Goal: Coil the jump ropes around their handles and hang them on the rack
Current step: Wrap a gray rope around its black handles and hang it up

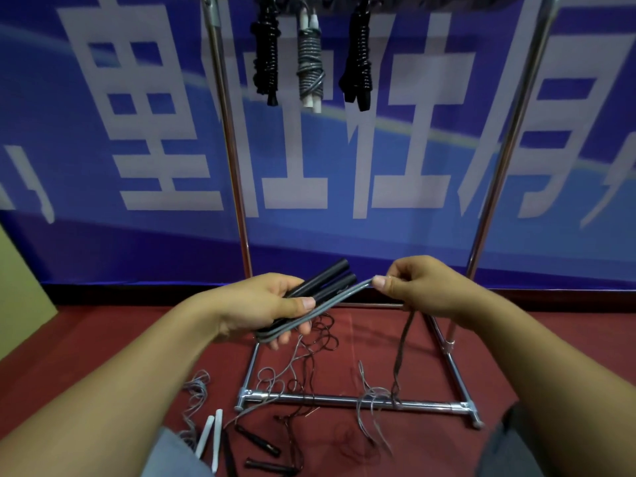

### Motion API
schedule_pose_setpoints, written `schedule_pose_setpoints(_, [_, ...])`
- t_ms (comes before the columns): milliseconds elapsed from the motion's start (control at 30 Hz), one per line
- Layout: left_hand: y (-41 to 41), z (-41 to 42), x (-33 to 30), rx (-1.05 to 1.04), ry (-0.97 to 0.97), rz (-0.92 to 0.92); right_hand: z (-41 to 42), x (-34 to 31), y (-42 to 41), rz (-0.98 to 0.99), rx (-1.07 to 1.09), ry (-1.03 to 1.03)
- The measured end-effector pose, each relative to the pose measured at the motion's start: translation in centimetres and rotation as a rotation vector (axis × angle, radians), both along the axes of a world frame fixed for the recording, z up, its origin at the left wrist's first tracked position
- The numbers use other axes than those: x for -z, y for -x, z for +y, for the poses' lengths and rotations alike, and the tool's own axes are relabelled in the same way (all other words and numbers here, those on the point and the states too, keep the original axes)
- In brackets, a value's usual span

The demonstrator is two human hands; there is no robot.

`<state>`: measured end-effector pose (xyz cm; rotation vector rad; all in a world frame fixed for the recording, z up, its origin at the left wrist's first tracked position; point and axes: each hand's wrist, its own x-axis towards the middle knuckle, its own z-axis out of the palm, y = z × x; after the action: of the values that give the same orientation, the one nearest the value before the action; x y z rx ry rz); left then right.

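Red carpet (395, 342) covers the floor, and a blue banner (344, 235) with large white characters fills the wall behind. A chrome rack (347, 401) stands on the carpet, its base bar across the foreground and its two posts rising in front of the banner. Three coiled ropes hang from its top: a black one (265, 56), a grey one with white handles (309, 63) and another black one (358, 56).

Above the base, the left hand (261, 304) curls round two black handles (320, 287) held side by side, their long axis tilted up and to the right, free ends pointing toward the rack. Its thumb presses a grey rope (330, 301) against them. That rope runs up and right to the right hand (423, 287), which pinches it between thumb and fingers; from there it drops to the carpet. Both forearms reach in from the lower corners.

Loose ropes (309, 366) tangle over the base bar. Near the bottom edge lie two white handles (211, 438) and dark handles (258, 442).
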<state>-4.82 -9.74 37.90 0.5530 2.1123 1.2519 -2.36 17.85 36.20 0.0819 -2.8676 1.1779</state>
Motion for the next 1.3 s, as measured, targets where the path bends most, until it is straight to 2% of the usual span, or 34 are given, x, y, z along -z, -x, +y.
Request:
schedule_pose_setpoints(133, [0.1, 0.0, 0.1, -0.003, -0.003, 0.044, 0.3, -0.5, -0.2, 0.025, 0.006, 0.177])
schedule_pose_setpoints(267, [0.1, 0.0, 0.1, -0.005, -0.004, 0.034, 0.3, 0.0, -0.2, 0.06, 0.118, -0.015])
schedule_pose_setpoints(333, [0.1, 0.1, 0.2, -0.008, -0.005, 0.016, 0.1, 0.1, 0.0, 0.075, 0.17, -0.01])
schedule_pose_setpoints(500, [0.2, 0.5, 0.1, 0.019, 0.025, 0.022, -0.1, -0.5, 0.4, 0.113, 0.148, 0.221])
schedule_pose_setpoints(633, [0.3, 0.5, 0.1, 0.074, 0.007, -0.08, -0.5, -0.2, 0.8, 0.095, 0.143, 0.46])
schedule_pose_setpoints(733, [0.2, 0.6, 0.1, 0.09, 0.01, -0.148, -1.2, -0.1, 0.8, 0.143, 0.127, 0.537])
schedule_pose_setpoints(933, [-0.3, 2.0, 0.4, 0.203, 0.104, -0.114, -2.3, 0.0, 1.3, 0.3, 0.088, 0.472])
schedule_pose_setpoints(1167, [-0.6, 3.0, 0.6, 0.28, 0.073, -0.15, -2.3, 1.1, 2.4, 0.237, 0.126, 0.411])
schedule_pose_setpoints(1300, [-0.9, 3.3, 0.5, 0.303, 0.019, -0.16, -2.1, 1.3, 2.5, 0.174, 0.171, 0.446])
